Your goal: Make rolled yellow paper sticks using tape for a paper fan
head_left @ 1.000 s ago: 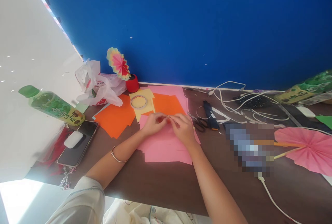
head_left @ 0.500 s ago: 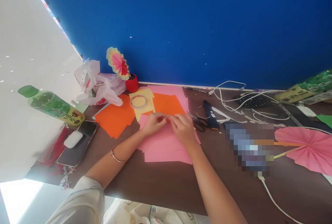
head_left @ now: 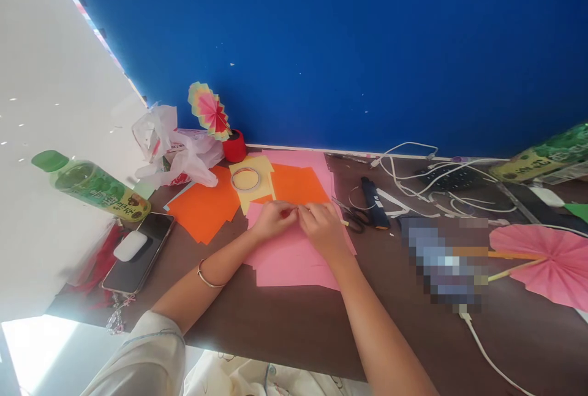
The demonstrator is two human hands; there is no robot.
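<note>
My left hand and my right hand meet fingertip to fingertip over the pink paper. Both are closed in a pinch; what lies between the fingers is too small and hidden to name. Orange paper and yellow paper lie just beyond my hands, with a roll of clear tape on the yellow sheets. Right of my right hand are black-handled scissors and a dark blue utility knife.
At left stand a green bottle and a phone with a white earbud case on it. A crumpled plastic bag and a red pot with a paper fan sit behind. White cables and a pink paper fan are at right.
My right hand's fingers have curled in more and its wrist has turned slightly. My left hand stays in nearly the same place.
</note>
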